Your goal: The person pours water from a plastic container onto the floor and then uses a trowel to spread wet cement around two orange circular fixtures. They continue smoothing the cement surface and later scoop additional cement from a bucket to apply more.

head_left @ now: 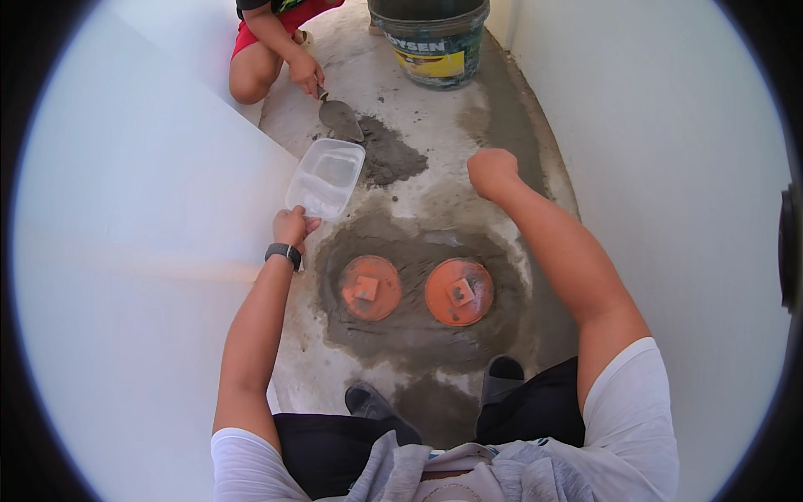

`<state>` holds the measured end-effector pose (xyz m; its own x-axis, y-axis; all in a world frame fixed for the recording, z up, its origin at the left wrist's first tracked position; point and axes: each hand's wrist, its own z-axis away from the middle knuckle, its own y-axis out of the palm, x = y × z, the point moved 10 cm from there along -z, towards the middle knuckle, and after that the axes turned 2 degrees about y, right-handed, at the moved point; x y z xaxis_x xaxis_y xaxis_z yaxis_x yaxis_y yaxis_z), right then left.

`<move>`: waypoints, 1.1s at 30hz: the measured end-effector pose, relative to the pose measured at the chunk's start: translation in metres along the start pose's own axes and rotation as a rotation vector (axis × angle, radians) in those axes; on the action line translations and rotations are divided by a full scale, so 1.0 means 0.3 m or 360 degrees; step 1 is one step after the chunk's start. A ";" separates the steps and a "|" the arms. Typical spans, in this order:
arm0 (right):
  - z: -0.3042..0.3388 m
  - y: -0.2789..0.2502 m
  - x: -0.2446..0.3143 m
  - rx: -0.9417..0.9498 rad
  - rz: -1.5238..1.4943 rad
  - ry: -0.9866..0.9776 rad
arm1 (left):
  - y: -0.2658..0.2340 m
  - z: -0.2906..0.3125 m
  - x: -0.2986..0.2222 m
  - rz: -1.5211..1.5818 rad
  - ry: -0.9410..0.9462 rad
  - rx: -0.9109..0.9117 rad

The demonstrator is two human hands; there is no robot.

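Left hand (pixel 291 226) grips plastic tub (pixel 326 177).

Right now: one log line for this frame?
left hand: holds clear tub | right hand: fisted, empty | two orange discs in wet mortar | other person's hand: trowel

Clear plastic, wet mortar, bare concrete

The container (pixel 325 177) is thin, glossy, see-through plastic; two orange discs (pixel 370 288) look smooth and matt; grey mortar (pixel 418 335) is damp and gritty on the rough concrete floor (pixel 435 138).
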<state>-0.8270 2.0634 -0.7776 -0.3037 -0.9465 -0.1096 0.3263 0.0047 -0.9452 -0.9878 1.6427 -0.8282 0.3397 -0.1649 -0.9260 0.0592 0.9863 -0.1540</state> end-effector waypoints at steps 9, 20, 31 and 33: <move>-0.007 0.010 0.001 0.0015 -0.0031 -0.0004 | 0.056 -0.069 -0.066 0.0005 0.0031 -0.0001; -0.010 0.008 0.019 -0.0008 0.0016 -0.0034 | 0.126 -0.045 -0.144 0.0117 0.0037 -0.0005; -0.013 0.005 0.021 0.0013 0.0001 -0.0029 | 0.107 -0.073 -0.123 0.0051 0.0054 -0.0042; -0.015 0.008 0.017 0.0000 -0.0008 -0.0026 | 0.094 -0.072 -0.109 0.0017 0.0036 -0.0027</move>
<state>-0.8318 2.0601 -0.7817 -0.2905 -0.9516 -0.0999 0.3248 0.0001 -0.9458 -1.0176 1.6760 -0.8098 0.3191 -0.1547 -0.9350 0.0399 0.9879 -0.1499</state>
